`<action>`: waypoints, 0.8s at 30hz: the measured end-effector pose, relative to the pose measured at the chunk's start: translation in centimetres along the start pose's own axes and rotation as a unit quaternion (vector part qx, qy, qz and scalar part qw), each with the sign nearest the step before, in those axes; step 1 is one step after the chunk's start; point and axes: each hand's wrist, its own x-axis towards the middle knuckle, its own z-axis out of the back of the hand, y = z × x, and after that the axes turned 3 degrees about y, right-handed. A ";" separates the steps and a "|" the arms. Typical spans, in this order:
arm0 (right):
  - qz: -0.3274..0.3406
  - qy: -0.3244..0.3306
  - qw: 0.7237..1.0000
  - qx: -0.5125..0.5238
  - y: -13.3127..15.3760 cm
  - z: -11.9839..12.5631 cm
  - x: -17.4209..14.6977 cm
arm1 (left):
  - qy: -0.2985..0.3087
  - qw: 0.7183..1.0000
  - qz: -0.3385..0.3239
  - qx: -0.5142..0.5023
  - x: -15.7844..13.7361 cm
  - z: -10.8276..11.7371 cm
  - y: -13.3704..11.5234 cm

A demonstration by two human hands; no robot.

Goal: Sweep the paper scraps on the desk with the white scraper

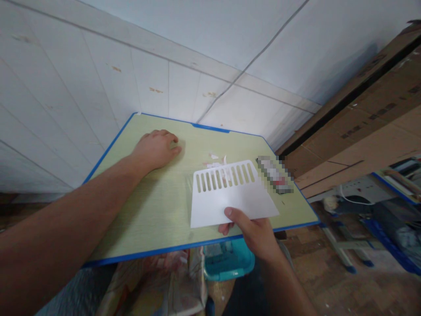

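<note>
My right hand [255, 230] grips the near edge of a white slotted panel [230, 204], thumb on top and fingers underneath. A row of long slots runs along the panel's far edge, and small paper scraps [214, 156] lie just beyond it, some showing through the slots. My left hand [159, 148] rests on the left part of the pale green desktop [151, 215], fingers bent and thumb apart, with nothing visible in it. Its palm is hidden.
A flat pixelated item [274, 174] lies on the desk's right side. A white wall with a cable [243, 72] stands behind. Cardboard boxes [362, 118] are stacked at right. Below the front edge are a teal basket [226, 263] and a bag [184, 287] between my legs.
</note>
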 end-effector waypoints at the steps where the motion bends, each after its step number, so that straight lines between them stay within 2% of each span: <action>1: -0.009 -0.012 1.000 -0.002 0.3 -0.1 -0.2 | 0.000 1.000 -0.002 0.001 0.0 0.0 0.0; 6: -0.033 -0.040 0.999 0.004 0.8 -0.2 -0.4 | 0.001 1.000 0.000 -0.001 -0.2 0.3 -0.3; 19: -0.028 0.034 0.999 -0.014 0.5 0.4 -0.7 | 0.011 1.000 0.017 -0.009 -0.5 0.9 -0.9; 24: -0.034 0.033 0.999 0.001 0.6 0.5 -0.7 | 0.004 1.000 0.014 -0.014 -0.4 0.7 -0.7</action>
